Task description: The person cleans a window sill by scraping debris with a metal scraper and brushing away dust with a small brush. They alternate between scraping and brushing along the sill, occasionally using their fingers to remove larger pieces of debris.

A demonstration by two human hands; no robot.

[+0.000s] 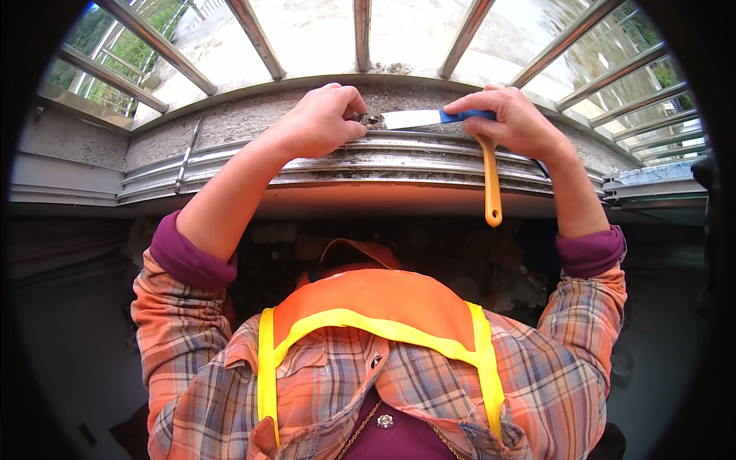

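Note:
My right hand grips the blue handle of a scraper with a flat, pale blade pointing left. The blade lies low over the rough concrete sill, its tip touching or close to a small heap of dark debris. On the other side of the heap is my left hand, thumb and fingertips bent towards it; whether they pinch anything is not visible. An orange-yellow tool handle with a hanging hole extends below my right hand across the window track; its upper end is hidden.
A slim metal tool leans across the track at the left. Metal bars rise along the sill's outer edge. Dirt marks the track grooves. Beneath is a reddish ledge, and an orange apron with yellow trim covers my chest.

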